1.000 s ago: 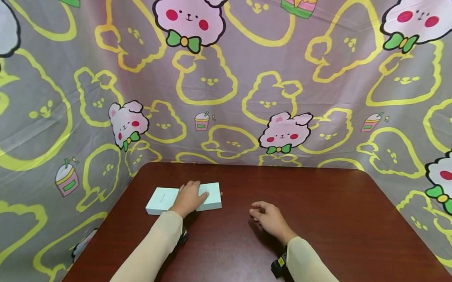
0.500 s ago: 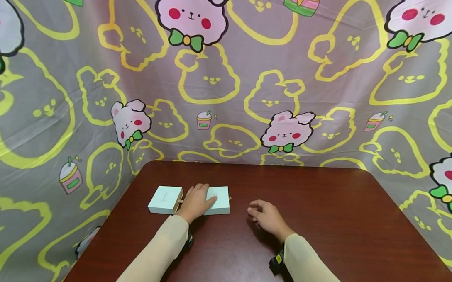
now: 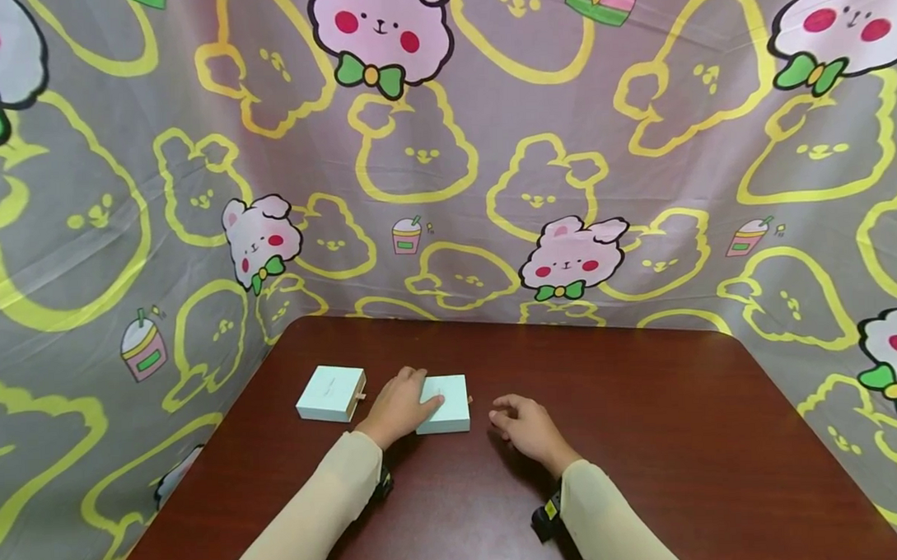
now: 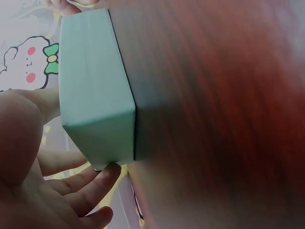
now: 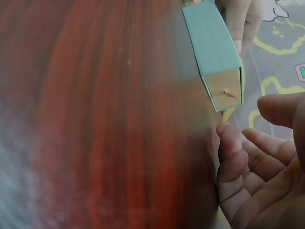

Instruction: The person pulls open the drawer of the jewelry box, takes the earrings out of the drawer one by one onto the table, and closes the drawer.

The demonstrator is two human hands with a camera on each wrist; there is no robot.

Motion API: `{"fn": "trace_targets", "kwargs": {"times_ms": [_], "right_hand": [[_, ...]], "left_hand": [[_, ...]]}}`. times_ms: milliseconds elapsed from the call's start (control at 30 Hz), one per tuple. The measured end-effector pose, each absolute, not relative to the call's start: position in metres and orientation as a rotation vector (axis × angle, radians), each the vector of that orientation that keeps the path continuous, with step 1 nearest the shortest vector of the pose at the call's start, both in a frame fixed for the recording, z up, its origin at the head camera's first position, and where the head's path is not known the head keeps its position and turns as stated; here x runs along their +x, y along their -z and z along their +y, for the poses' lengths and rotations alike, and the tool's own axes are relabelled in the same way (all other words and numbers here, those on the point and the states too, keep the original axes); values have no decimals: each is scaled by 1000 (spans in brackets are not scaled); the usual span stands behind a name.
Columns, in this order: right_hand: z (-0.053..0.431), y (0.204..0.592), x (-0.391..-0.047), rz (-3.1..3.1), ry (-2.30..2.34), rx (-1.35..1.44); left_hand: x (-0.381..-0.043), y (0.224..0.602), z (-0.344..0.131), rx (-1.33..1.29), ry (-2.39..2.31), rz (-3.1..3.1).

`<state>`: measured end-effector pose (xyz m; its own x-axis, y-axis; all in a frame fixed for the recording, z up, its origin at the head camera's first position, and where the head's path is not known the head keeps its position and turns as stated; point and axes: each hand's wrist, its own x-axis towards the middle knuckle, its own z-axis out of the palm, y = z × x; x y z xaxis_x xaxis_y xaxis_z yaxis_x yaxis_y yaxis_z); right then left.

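In the head view my left hand (image 3: 401, 408) holds the left end of a pale mint drawer-style gift box (image 3: 453, 399) on the table. Its thumb lies across the lid; in the left wrist view the fingertips (image 4: 112, 171) meet the box's end. A tan drawer front with a small ribbon tab (image 5: 230, 94) faces right. My right hand (image 3: 528, 430) hovers low just right of this box, fingers loosely bent around nothing. A second mint box (image 3: 330, 391) lies farther left, its ribbon tab toward the left hand.
The glossy dark red-brown table (image 3: 632, 438) spreads out beneath both hands. A cartoon-patterned cloth (image 3: 446, 206) hangs behind it and along the sides. A small black device (image 3: 547, 517) is strapped at the right wrist.
The left hand has slid its box rightward and a little nearer, opening a gap from the second box, which stays at the left. The right hand has hardly moved.
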<state>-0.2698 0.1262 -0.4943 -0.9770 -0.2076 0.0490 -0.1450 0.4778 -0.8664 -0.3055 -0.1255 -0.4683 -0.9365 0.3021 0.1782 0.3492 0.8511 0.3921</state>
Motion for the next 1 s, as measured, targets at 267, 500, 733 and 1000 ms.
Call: {"fn": "trace_targets", "kwargs": {"times_ms": [267,500,733,1000], "right_hand": [[126,495,-270,2658,1549,-323],[124,495,-270,2641,1567,-316],[121,496,-270,2638,1574,-319],[120,496,-269,2631,1582,-347]], "left_hand": [[-299,468,-117,-553,657,-2930],[-295,470,-111,-574,652,-2943],[-290,470,-108,-621,682,-2935],[-285,470,-106,-656,709,-2947]]}}
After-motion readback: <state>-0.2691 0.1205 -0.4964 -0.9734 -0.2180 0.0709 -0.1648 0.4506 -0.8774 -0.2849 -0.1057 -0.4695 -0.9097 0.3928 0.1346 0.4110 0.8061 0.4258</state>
